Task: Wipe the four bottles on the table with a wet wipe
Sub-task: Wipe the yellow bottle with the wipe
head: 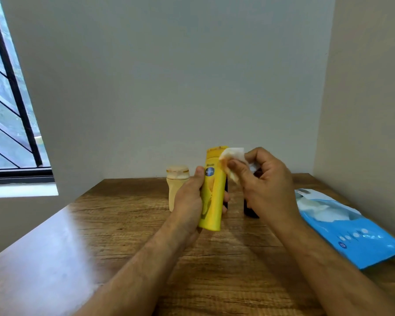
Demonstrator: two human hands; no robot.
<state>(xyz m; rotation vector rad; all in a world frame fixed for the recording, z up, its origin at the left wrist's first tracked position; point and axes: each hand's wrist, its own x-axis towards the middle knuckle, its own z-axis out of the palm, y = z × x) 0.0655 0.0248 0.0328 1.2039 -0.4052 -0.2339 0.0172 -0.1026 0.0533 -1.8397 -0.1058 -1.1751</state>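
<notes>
My left hand (189,197) grips a tall yellow lotion bottle (213,192) and holds it upright above the wooden table (123,236). My right hand (265,181) pinches a white wet wipe (233,159) against the bottle's upper right side. A cream bottle (176,185) with a pale cap stands on the table behind my left hand. Two dark bottles stand further back: one (225,195) is mostly hidden behind the yellow bottle, the other (250,208) shows beside my right wrist.
A blue wet wipe pack (351,229) lies open at the table's right side, with white wipes showing at its flap. Walls close the table at the back and right. A barred window (9,110) is at the left.
</notes>
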